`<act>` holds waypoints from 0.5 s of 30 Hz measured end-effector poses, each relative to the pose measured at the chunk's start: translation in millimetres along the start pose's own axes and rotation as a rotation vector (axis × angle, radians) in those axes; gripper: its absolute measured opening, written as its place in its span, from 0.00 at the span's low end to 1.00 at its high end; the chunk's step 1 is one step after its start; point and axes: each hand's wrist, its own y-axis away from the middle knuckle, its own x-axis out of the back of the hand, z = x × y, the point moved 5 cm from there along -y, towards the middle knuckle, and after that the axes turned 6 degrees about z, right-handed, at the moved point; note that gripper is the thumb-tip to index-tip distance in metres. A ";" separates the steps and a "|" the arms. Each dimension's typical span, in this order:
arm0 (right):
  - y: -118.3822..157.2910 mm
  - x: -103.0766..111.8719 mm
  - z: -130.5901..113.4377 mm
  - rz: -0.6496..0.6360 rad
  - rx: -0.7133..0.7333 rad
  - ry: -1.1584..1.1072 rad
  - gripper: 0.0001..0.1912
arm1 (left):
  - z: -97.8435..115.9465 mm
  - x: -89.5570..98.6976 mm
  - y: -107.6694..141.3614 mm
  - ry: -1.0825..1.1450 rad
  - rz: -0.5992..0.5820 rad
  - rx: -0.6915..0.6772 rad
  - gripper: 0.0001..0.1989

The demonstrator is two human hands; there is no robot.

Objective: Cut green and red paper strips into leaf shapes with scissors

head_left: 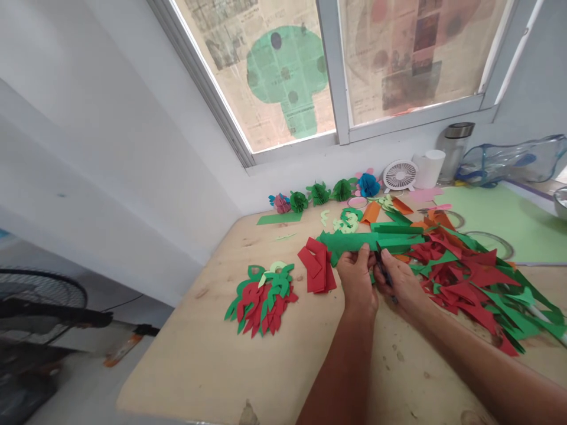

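My left hand (355, 276) pinches a long strip of green paper (349, 241) just above the table. In my right hand (401, 280) is a pair of dark scissors (386, 273), its blades at the paper's lower edge. Left of my hands lie folded red paper pieces (319, 268). Farther left sits a pile of cut red and green leaf-like shapes (264, 300). Red and green paper scraps (469, 271) spread out beside my right forearm. How far the blades have cut into the paper is hidden by my fingers.
Paper pompom figures (319, 193) line the wall under the window. A small white fan (400, 176), a white cylinder (430, 168) and a glass bottle (455, 150) stand at the back right, near a clear bag (518, 159). Light green sheets (531, 221) lie right.
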 end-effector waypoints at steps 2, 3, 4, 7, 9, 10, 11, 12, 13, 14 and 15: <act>0.4 0.3 -0.6 0.001 0.000 0.011 0.28 | -1.0 0.2 -0.8 -0.007 0.007 0.005 0.16; 0.6 0.4 -0.9 0.000 -0.002 0.013 0.28 | -1.1 0.4 -1.0 -0.010 0.011 0.005 0.16; 0.7 0.5 -1.1 -0.001 -0.005 0.014 0.28 | -1.1 0.4 -1.1 -0.011 0.012 0.004 0.16; 1.1 0.2 -1.9 -0.003 -0.007 0.033 0.28 | -0.3 0.3 -0.7 -0.016 0.017 0.003 0.16; 1.6 -0.2 -2.6 0.008 -0.010 0.044 0.28 | 0.3 0.3 0.0 -0.028 0.019 0.010 0.16; 1.9 -0.6 -3.0 0.013 -0.012 0.045 0.28 | 0.6 0.3 0.5 -0.032 0.018 0.013 0.16; 2.4 -1.0 -3.5 0.019 -0.011 0.042 0.28 | 1.0 0.1 1.0 -0.034 0.014 0.014 0.16; 2.8 -1.6 -4.0 0.022 -0.010 0.039 0.28 | 1.4 0.1 1.4 -0.034 0.012 0.013 0.16; 3.2 -2.1 -4.4 0.026 -0.006 0.037 0.28 | 1.7 0.1 1.8 -0.033 0.011 0.013 0.16; 3.6 -2.5 -4.7 0.031 -0.001 0.038 0.28 | 1.8 0.3 2.0 -0.032 0.012 0.013 0.16; 3.8 -2.7 -5.0 0.036 0.005 0.039 0.28 | 2.0 0.6 2.2 -0.031 0.014 0.015 0.16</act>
